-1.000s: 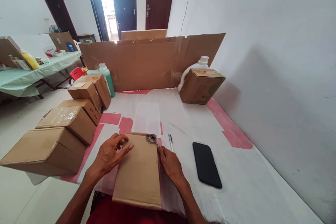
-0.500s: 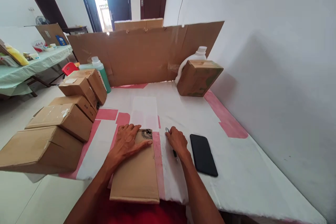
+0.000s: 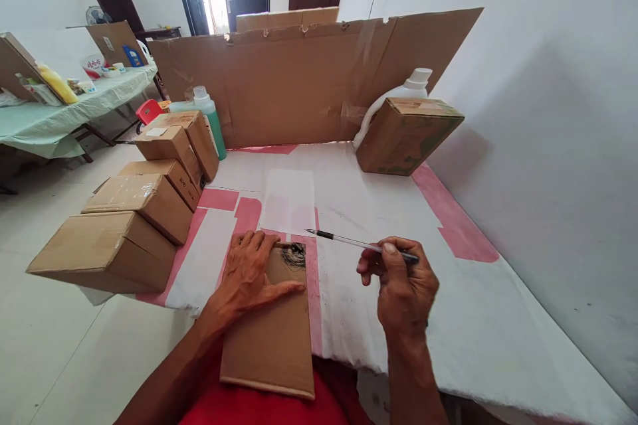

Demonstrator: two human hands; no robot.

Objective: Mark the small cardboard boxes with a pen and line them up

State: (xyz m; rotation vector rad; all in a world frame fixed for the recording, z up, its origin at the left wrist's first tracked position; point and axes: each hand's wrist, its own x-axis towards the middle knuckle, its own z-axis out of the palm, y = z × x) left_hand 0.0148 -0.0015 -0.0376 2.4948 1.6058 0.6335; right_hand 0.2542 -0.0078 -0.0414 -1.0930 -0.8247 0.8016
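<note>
A flat piece of brown cardboard (image 3: 269,345) lies at the table's near edge, over my lap. Black scribbled loops and a dark patch mark its upper right corner. My left hand (image 3: 252,269) rests flat on its upper left, thumb stretched across toward the right edge and fingers extended at the top. To the right, my right hand (image 3: 403,275) is raised above the table, gripping a clear-barrelled pen (image 3: 349,240) with a black grip. The pen lies nearly level, its tip pointing left, just above and apart from the scribbled corner.
Several cardboard boxes (image 3: 134,192) line the left side, with a green bottle (image 3: 215,129) behind them. A tall cardboard sheet (image 3: 289,89) stands across the back. At back right, a box (image 3: 409,139) leans before a white jug (image 3: 399,89). The wall (image 3: 563,146) runs along the right.
My right hand has lifted and moved right, and the pen now points left in its fingers. My left hand stays on the cardboard. The black phone is no longer visible; my right hand covers that spot.
</note>
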